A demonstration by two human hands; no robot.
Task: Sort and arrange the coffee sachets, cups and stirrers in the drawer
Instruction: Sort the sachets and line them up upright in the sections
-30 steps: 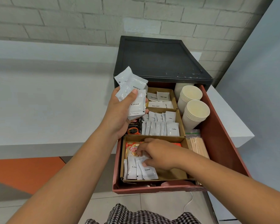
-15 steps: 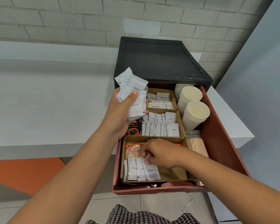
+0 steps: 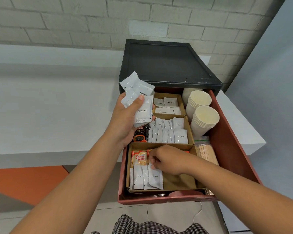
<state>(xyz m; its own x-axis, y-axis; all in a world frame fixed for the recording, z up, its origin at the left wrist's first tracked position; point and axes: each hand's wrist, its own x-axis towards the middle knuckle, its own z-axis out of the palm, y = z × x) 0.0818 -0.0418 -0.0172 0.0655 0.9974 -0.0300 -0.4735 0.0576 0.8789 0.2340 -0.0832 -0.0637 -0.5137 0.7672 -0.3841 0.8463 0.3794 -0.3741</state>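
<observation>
- White brick wall [image 3: 74, 22] and a pale counter [image 3: 49, 107] lie behind the black cabinet [image 3: 164, 65]; its red drawer [image 3: 159, 199] stands pulled out.
- Left hand [image 3: 125, 120] grips a bundle of Cream sachets [image 3: 140, 98], thumb pressed on top, above the drawer's left side.
- Right hand [image 3: 169, 159], fingers curled, pinches the top edge of the end sachet [image 3: 156, 177] of a row in the nearest cardboard compartment [image 3: 178, 182], just below a Coffee mate packet [image 3: 139, 158].
- Coffee sachets [image 3: 167, 135] fill the middle compartment, white sugar sachets [image 3: 166, 105] the far one.
- Two stacks of paper cups [image 3: 205, 119] and bagged wooden stirrers [image 3: 206, 153] lie along the right side.
</observation>
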